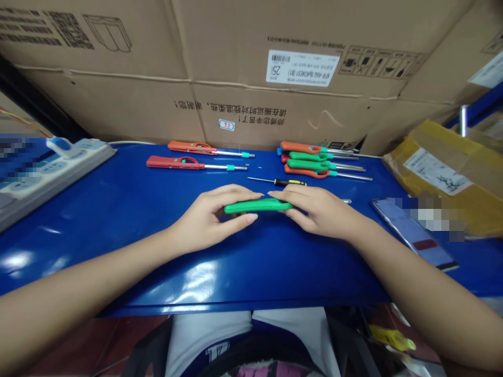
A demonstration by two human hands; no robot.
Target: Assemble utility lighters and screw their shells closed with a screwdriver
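Both my hands hold a green long-neck lighter point(257, 206) level above the blue table. My left hand point(206, 220) grips its left end between thumb and fingers. Around the other end, my right hand point(316, 209) is closed and hides much of that part. A metal tip point(347, 201) shows just past my right hand. Behind the hands lies a small screwdriver point(291, 183) with a black and yellow handle. Two red-orange lighters point(175, 163) rest at the back left. At the back right, several orange and green lighters point(308, 164) lie in a pile.
A cardboard box wall point(236, 63) stands along the back of the blue table point(118, 225). On the left is a white power strip point(58, 167). A phone point(412, 233) and a taped brown package point(451, 173) lie to the right. Tiny metal bits sit near the screwdriver.
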